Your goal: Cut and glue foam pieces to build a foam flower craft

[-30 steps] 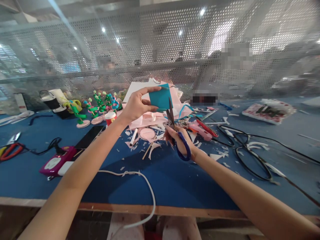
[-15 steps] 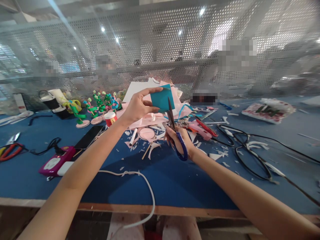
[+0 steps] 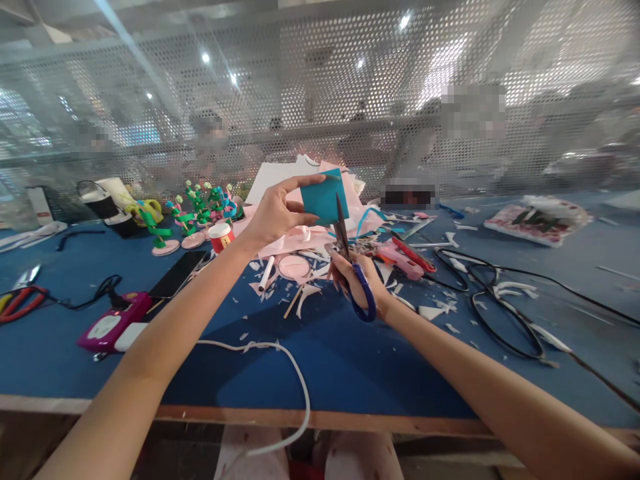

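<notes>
A small square of blue paper (image 3: 323, 200) is pinched by its left side between the thumb and fingers of my left hand (image 3: 275, 210). My right hand (image 3: 361, 283) grips a pair of scissors (image 3: 342, 233) with dark blades and blue handles, pointing upward. The blades look nearly closed and overlap the lower right part of the paper; whether they touch it I cannot tell. Both hands are raised over the table. Below them lie a pink paper disc (image 3: 294, 267), a white marker (image 3: 267, 274) and many white scraps.
Pink sheets (image 3: 350, 190) are piled behind my hands. Green spiral paper plants (image 3: 203, 210) stand left, near a red-and-white jar (image 3: 221, 237). A pink glue gun (image 3: 406, 260), red pliers and black cable (image 3: 480, 320) lie right. A purple power strip (image 3: 115, 323) and phone (image 3: 179, 274) lie left.
</notes>
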`<state>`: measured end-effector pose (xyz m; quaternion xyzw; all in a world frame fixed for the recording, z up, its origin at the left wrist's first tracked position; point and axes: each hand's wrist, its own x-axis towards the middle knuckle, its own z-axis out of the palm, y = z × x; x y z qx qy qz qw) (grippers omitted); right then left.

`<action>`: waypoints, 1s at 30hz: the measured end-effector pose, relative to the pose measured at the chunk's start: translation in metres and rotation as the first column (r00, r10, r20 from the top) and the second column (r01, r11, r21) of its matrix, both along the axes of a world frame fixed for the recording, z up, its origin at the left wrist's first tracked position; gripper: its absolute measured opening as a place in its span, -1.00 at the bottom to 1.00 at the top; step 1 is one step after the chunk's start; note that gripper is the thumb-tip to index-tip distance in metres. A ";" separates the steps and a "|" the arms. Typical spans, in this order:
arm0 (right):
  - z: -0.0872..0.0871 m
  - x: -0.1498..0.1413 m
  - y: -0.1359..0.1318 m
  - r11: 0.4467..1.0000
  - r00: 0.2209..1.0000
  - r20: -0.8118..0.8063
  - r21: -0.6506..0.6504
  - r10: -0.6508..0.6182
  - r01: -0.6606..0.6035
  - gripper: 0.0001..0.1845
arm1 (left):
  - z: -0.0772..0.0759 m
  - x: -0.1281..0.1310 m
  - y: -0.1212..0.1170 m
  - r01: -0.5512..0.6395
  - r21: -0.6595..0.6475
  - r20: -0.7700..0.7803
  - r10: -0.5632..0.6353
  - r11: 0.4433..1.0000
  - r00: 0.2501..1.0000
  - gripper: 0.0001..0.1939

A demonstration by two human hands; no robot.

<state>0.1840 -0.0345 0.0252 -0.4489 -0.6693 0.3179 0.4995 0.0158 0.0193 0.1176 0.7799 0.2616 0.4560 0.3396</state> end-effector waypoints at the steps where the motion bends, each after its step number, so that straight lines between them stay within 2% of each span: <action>1: 0.000 0.000 0.000 1.000 1.000 -0.002 0.003 -0.003 0.003 -0.43 | 0.000 0.000 -0.001 -0.002 -0.002 0.002 0.002 1.000 1.000 -0.34; 18: -0.002 0.000 -0.002 0.998 0.998 0.011 0.024 -0.062 0.062 -0.44 | -0.002 0.004 -0.004 -0.041 0.018 0.019 0.041 0.999 0.999 -0.35; 23: 0.001 -0.001 -0.004 0.992 0.991 0.071 0.063 -0.114 0.110 -0.41 | -0.001 0.004 -0.005 -0.041 0.019 0.009 0.041 0.999 0.999 -0.33; 30: 0.002 -0.001 -0.005 0.991 0.988 0.103 0.080 -0.113 0.105 -0.40 | -0.002 0.005 -0.003 -0.044 0.025 0.016 0.044 0.999 0.999 -0.36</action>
